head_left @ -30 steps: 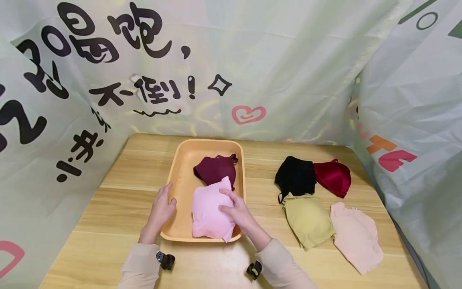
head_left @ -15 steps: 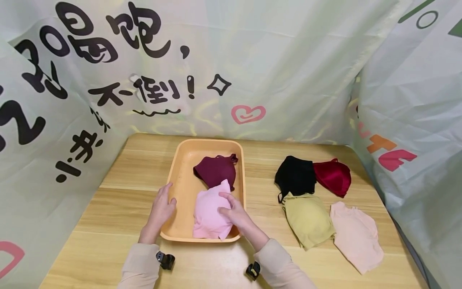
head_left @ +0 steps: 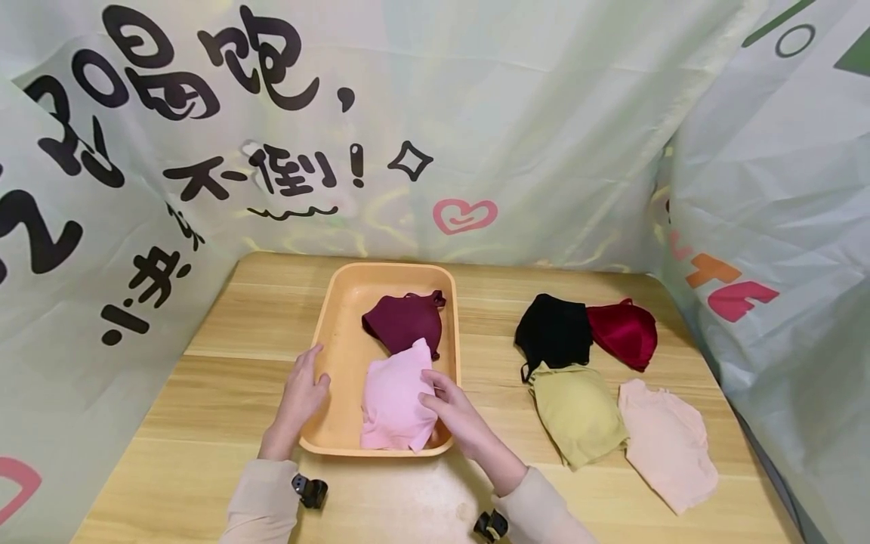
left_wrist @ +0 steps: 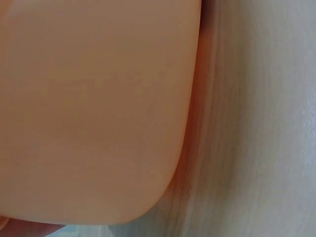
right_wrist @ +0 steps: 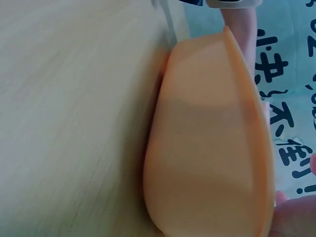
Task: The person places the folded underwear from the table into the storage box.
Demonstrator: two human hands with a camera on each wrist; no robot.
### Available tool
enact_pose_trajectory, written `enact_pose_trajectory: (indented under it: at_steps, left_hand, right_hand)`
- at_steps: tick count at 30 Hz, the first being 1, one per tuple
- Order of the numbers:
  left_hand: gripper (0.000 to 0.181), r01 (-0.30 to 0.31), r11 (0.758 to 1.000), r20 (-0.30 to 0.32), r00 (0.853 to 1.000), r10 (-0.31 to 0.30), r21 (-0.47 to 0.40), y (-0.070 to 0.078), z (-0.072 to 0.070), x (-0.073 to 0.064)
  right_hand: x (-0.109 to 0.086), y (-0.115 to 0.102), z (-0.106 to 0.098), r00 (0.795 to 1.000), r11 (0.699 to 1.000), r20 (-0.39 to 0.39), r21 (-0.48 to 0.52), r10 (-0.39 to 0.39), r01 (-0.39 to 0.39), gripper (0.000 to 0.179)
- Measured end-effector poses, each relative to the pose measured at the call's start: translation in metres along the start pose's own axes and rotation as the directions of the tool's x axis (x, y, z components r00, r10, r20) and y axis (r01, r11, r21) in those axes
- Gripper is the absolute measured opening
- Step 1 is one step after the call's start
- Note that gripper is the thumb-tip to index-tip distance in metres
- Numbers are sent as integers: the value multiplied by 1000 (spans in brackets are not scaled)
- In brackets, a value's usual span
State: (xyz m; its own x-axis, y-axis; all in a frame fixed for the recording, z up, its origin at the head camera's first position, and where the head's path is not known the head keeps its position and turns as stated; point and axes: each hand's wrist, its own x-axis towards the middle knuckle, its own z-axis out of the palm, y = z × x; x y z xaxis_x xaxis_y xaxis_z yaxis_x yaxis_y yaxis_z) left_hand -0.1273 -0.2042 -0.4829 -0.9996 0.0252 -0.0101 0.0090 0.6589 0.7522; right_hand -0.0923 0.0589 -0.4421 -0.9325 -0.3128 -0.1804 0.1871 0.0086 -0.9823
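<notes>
An orange tray [head_left: 350,378] stands on the table, a folded maroon bra [head_left: 404,321] at its back and a folded pink bra [head_left: 397,400] in front. My left hand [head_left: 299,400] holds the tray's left rim, thumb inside and fingers along the edge. Over the tray's right side is my right hand [head_left: 458,412]; its extended fingers and thumb are at the right edge of the pink bra. Whether they still touch it cannot be told. The wrist views show mostly the tray's outer wall [left_wrist: 94,118], with the right hand [right_wrist: 298,217] only partly visible.
Right of the tray lie a black bra [head_left: 553,332], a dark red bra [head_left: 624,334], a yellow bra [head_left: 578,415] and a pale peach bra [head_left: 669,446]. Printed curtains [head_left: 557,151] hang behind and beside the wooden table [head_left: 224,385].
The pink bra has shifted slightly and settled lower in the tray. My right hand has drawn back a little to the right. My left hand has stayed at the rim.
</notes>
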Motion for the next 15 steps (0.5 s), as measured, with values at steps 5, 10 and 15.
enact_pose_trajectory:
  at_steps: [5,10,15]
  left_hand:
    - [57,7,1000,-12,1000,-6,6,0,0,1]
    - [57,6,1000,-21,1000,-6,6,0,0,1]
    - [57,-3,1000,-24,1000,3,11,1,0,1]
  right_hand:
    - [-8,-4,-3,1000,1000,-8,-1,-8,8,49]
    - [-13,-7,-7,1000,1000,-20,-12,-12,12,48]
    - [-14,-7,-12,1000,1000,-22,-10,-17,17,50]
